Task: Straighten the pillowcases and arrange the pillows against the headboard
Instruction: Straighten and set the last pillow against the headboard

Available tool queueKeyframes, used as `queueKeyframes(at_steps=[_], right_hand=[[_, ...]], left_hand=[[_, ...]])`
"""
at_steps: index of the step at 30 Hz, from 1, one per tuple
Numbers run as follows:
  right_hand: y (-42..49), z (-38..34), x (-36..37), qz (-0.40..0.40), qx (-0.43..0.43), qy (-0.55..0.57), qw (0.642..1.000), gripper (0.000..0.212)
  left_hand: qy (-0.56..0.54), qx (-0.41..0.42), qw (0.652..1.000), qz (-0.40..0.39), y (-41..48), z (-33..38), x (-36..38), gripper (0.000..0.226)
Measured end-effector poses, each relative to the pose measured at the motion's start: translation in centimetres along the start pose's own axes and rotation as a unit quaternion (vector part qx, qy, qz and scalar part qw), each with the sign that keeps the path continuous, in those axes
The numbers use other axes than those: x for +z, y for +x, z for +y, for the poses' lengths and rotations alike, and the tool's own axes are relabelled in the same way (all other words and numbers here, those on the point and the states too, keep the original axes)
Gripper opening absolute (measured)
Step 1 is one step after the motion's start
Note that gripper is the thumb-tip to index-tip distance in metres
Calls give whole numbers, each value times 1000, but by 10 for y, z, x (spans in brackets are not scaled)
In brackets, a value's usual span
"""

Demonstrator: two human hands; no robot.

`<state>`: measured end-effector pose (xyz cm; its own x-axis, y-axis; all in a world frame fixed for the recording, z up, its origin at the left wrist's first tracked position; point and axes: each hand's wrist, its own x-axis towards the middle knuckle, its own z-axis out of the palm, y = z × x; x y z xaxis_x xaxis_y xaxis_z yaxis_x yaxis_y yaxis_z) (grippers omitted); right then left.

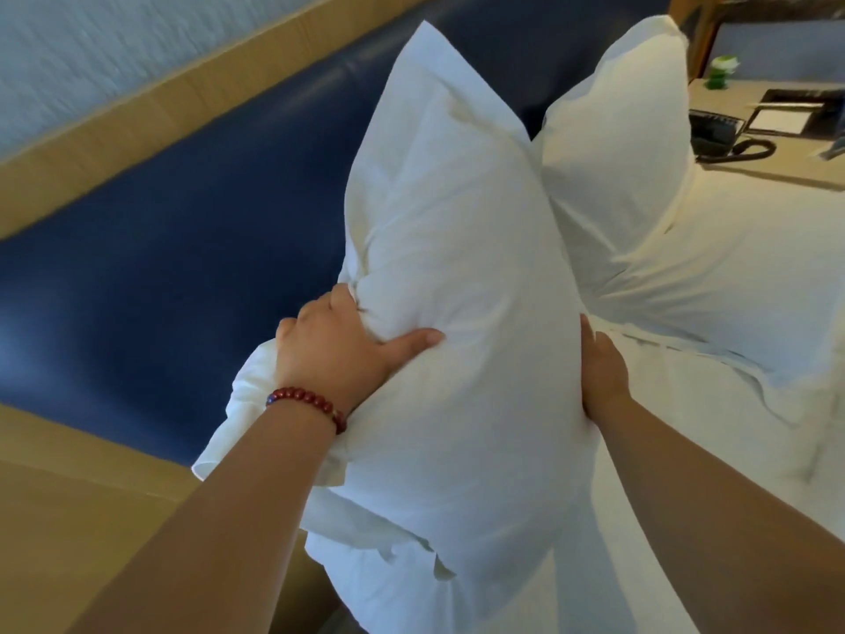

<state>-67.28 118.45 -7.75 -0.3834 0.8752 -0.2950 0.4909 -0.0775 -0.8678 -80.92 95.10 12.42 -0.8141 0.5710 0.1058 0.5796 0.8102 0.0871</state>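
A plump white pillow (457, 276) stands on end in the middle of the view, in front of the dark blue padded headboard (183, 249). My left hand (338, 345), with a red bead bracelet at the wrist, grips a bunch of pillowcase at the pillow's left edge, thumb pressed into the front. My right hand (599, 372) lies against the pillow's right edge; its fingers are hidden behind the pillow. A second white pillow (622, 144) leans upright against the headboard just to the right, touching the first. Loose pillowcase fabric (247, 404) hangs below my left hand.
White bedding (740, 313) covers the bed at the right. A wooden frame (151, 112) borders the headboard. A bedside table (740, 102) at the far right holds a black telephone (718, 135), a notepad tray and a small green object (720, 73).
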Motion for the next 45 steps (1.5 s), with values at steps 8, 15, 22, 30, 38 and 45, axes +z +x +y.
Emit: queueKeyframes(at_steps=[8,15,22,30,38,45], right_hand=[[-45,-35,-44,79,-45,-11,996,79],[-66,-106,-134,122,-84,-82,985,87],[-81,-143,-188,178,-74,-136,972,96],[-93,-41,-89,-3,-97,-216,972,75],[-89,65,-61,75,-66,-131,986,71],[-66,82,-75,84,140,-113,980,96]], left_hand=[[-117,39,992,8,3,-5,-49,61],[-173,67,980,65,-10,17,-109,67],[-195,53,974,98,-35,38,-130,75],[-99,-79,992,12,-48,16,-43,91],[-95,-53,991,78,-18,-2,-27,79],[-35,-3,995,96,11,18,2,83]])
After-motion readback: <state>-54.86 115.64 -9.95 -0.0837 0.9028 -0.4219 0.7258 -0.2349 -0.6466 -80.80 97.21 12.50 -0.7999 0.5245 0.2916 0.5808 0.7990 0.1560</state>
